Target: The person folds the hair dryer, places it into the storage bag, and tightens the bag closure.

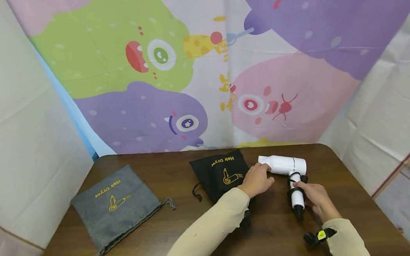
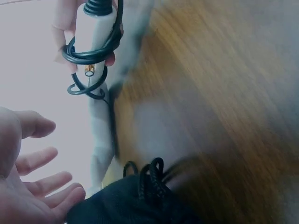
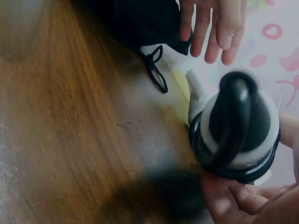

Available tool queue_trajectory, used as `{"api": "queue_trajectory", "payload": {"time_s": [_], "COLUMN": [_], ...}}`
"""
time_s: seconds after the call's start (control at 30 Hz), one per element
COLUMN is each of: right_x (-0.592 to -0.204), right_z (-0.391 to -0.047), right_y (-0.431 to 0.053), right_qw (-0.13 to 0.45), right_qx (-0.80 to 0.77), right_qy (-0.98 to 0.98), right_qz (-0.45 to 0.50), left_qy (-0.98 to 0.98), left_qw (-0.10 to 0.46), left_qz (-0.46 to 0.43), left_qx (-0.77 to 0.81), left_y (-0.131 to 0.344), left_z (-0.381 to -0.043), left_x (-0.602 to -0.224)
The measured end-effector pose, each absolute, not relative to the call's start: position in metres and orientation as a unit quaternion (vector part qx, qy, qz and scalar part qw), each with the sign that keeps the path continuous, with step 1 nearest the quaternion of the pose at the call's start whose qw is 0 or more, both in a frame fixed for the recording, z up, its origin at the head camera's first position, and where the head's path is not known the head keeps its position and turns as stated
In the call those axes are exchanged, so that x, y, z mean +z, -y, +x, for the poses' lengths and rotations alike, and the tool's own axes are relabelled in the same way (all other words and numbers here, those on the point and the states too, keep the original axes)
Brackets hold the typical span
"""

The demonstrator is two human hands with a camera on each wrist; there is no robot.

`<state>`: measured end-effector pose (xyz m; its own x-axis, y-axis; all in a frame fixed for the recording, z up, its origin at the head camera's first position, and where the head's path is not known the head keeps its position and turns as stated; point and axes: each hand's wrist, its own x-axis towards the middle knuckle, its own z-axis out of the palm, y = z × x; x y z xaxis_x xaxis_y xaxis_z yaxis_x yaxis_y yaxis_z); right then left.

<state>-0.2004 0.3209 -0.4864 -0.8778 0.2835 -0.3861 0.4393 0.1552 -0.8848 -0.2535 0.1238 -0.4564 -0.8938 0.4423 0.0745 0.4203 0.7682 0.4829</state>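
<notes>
My right hand (image 1: pixel 316 199) grips the handle of a white hair dryer (image 1: pixel 285 165) over the right part of the table. A black cord (image 2: pixel 88 58) is looped around that handle, as the left wrist view shows. Near the dryer's nozzle end is my left hand (image 1: pixel 257 181), its fingers spread and loosely extended in the left wrist view. Beneath and beside this hand lies a black drawstring pouch (image 1: pixel 216 178) printed "Hair Dryer" in yellow. Part of the pouch is hidden behind the left forearm.
On the left of the brown wooden table (image 1: pixel 176 231) lies a grey drawstring pouch (image 1: pixel 139 198) with the same yellow print. A cartoon-patterned curtain (image 1: pixel 216 135) hangs behind the table's far edge. Pale fabric walls (image 1: pixel 24 115) stand at both sides.
</notes>
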Motion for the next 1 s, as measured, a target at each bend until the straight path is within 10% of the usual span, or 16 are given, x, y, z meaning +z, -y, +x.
{"api": "queue_trajectory", "payload": {"time_s": [1.0], "right_x": [-0.46], "right_z": [-0.183], "right_y": [-0.3], "right_qw": [0.053], "right_qx": [-0.534], "right_qy": [-0.824], "right_qz": [0.183], "left_qy": [-0.924], "left_qw": [-0.061], "left_qz": [0.13], "left_qx": [0.356], "left_y": [-0.111], "left_z": [-0.259], "left_x": [-0.451]}}
